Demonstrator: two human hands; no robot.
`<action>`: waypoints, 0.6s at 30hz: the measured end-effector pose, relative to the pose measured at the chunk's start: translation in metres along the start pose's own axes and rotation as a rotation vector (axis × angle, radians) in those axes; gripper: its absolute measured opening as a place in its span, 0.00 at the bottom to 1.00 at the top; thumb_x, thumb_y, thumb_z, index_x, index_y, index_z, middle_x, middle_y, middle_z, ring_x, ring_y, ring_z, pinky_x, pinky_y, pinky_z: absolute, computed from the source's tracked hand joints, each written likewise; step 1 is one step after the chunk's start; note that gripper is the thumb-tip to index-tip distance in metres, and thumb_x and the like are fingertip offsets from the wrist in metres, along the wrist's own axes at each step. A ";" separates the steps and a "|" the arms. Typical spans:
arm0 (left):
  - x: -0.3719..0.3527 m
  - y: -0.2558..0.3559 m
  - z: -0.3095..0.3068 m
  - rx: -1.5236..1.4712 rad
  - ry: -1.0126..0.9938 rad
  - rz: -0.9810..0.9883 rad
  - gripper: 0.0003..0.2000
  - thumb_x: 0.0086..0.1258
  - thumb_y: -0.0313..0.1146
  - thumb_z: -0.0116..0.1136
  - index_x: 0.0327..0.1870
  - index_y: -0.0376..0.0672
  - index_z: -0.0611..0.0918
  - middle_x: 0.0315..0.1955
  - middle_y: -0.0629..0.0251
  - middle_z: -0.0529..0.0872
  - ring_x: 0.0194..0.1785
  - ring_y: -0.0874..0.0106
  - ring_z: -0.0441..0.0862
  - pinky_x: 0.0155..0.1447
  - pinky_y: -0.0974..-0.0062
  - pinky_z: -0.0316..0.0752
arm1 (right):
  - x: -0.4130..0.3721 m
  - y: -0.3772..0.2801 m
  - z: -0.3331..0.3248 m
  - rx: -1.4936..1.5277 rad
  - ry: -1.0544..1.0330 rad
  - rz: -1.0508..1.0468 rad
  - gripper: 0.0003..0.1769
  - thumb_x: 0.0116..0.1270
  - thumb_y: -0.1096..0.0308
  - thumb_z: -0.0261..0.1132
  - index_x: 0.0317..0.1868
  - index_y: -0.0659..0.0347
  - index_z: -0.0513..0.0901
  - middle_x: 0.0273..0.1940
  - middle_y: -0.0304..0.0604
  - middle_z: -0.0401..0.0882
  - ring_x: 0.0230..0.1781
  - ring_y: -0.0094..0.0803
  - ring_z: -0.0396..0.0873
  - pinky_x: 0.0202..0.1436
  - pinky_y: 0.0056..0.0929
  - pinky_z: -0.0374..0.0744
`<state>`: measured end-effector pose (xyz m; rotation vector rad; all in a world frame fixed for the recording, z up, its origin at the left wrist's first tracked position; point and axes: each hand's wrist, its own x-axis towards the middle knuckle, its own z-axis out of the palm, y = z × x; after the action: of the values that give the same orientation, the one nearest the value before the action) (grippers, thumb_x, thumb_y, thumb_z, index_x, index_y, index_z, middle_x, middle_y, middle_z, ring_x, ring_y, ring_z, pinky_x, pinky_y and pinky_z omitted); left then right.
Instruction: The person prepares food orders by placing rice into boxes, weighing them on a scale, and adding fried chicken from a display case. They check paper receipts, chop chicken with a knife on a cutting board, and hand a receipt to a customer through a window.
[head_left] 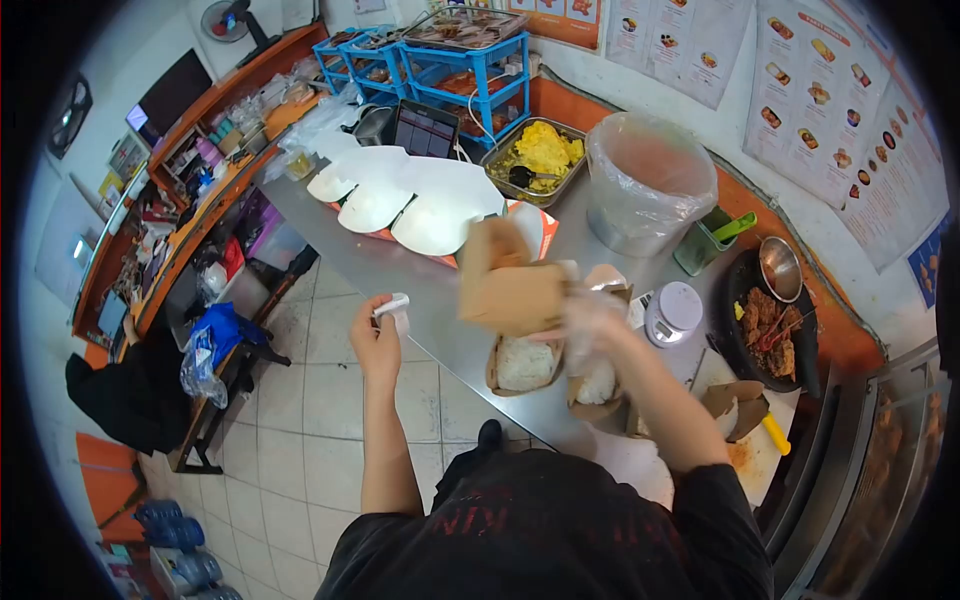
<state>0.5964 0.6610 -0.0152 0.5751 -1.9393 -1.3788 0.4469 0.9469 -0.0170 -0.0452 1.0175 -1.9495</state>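
Observation:
My left hand (377, 342) is raised beyond the counter's front edge, its fingers pinching a small white slip (396, 312) that looks like paper. On the other side, my right hand (592, 325) is smeared by motion and seems to wear a clear plastic glove. It grips the right end of a brown cardboard food box (514, 298), also blurred, whose lid stands up. Below that box sits an open carton of white rice (525, 364). Another rice carton (596, 386) is just under my right wrist.
White paper containers (440, 215) line the counter's far left part. Behind stand a tray of yellow food (540, 155), a plastic-lined bucket (640, 190) and blue racks (480, 85). To the right are a round scale (675, 312), a black pan (768, 340) and a yellow-handled knife (776, 434).

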 end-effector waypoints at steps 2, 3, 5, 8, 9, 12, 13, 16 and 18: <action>0.018 -0.038 -0.006 0.026 -0.093 -0.114 0.15 0.73 0.35 0.47 0.53 0.37 0.80 0.39 0.66 0.82 0.43 0.77 0.76 0.48 0.76 0.71 | 0.033 0.020 0.074 -0.236 0.171 0.077 0.13 0.65 0.76 0.54 0.50 0.68 0.72 0.46 0.49 0.75 0.45 0.41 0.80 0.43 0.43 0.87; 0.026 -0.052 -0.006 0.015 -0.144 -0.109 0.15 0.73 0.35 0.47 0.53 0.37 0.80 0.39 0.66 0.82 0.43 0.77 0.76 0.48 0.76 0.71 | 0.100 0.057 0.043 -0.535 -0.031 0.084 0.20 0.67 0.73 0.58 0.58 0.62 0.69 0.54 0.47 0.74 0.48 0.46 0.79 0.47 0.57 0.84; 0.034 -0.079 -0.003 -0.053 -0.225 -0.479 0.24 0.75 0.49 0.42 0.59 0.40 0.76 0.51 0.63 0.80 0.51 0.68 0.75 0.55 0.68 0.69 | 0.131 0.073 0.069 -1.226 -0.091 -0.065 0.14 0.64 0.70 0.60 0.49 0.64 0.75 0.48 0.49 0.77 0.44 0.45 0.80 0.45 0.49 0.83; 0.046 -0.107 0.007 -0.131 -0.230 -0.505 0.27 0.76 0.54 0.40 0.61 0.40 0.75 0.54 0.62 0.79 0.53 0.67 0.75 0.54 0.68 0.69 | 0.139 0.070 0.083 -1.933 -0.123 -0.211 0.12 0.61 0.65 0.61 0.38 0.65 0.82 0.41 0.52 0.80 0.40 0.44 0.81 0.42 0.39 0.81; 0.055 -0.114 0.008 -0.129 -0.260 -0.507 0.27 0.76 0.54 0.40 0.61 0.40 0.75 0.54 0.62 0.79 0.53 0.67 0.75 0.54 0.68 0.69 | 0.135 0.066 0.090 -1.934 -0.071 -0.268 0.14 0.60 0.63 0.60 0.37 0.66 0.83 0.40 0.54 0.80 0.40 0.44 0.81 0.42 0.39 0.79; 0.063 -0.124 0.007 -0.010 -0.209 -0.577 0.19 0.76 0.43 0.45 0.53 0.37 0.80 0.43 0.66 0.83 0.42 0.75 0.75 0.48 0.78 0.69 | 0.069 0.023 0.075 -1.513 0.298 -0.282 0.13 0.57 0.62 0.60 0.37 0.62 0.82 0.39 0.52 0.80 0.40 0.45 0.79 0.47 0.43 0.76; 0.065 -0.108 0.006 0.031 -0.086 -0.256 0.16 0.75 0.38 0.49 0.51 0.36 0.80 0.43 0.66 0.82 0.42 0.76 0.76 0.48 0.78 0.70 | 0.047 -0.002 0.035 -1.855 0.094 -0.498 0.13 0.57 0.62 0.60 0.38 0.60 0.82 0.41 0.51 0.80 0.43 0.45 0.79 0.49 0.43 0.75; 0.075 -0.037 0.011 -0.048 0.051 0.143 0.09 0.70 0.29 0.55 0.46 0.34 0.81 0.40 0.66 0.82 0.43 0.75 0.77 0.49 0.76 0.72 | -0.062 -0.080 0.011 -1.461 0.858 -0.044 0.21 0.59 0.55 0.64 0.45 0.63 0.82 0.45 0.51 0.84 0.44 0.40 0.83 0.46 0.35 0.79; 0.072 0.013 0.027 -0.169 0.078 0.212 0.06 0.67 0.24 0.57 0.43 0.34 0.82 0.39 0.65 0.82 0.43 0.75 0.78 0.49 0.76 0.72 | -0.102 -0.087 -0.029 -1.615 0.920 0.193 0.28 0.59 0.49 0.63 0.49 0.65 0.82 0.40 0.51 0.85 0.39 0.39 0.84 0.44 0.34 0.80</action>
<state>0.5280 0.6328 0.0107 0.3276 -1.7466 -1.3481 0.4342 1.0616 0.0567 0.0582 2.7872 -0.4358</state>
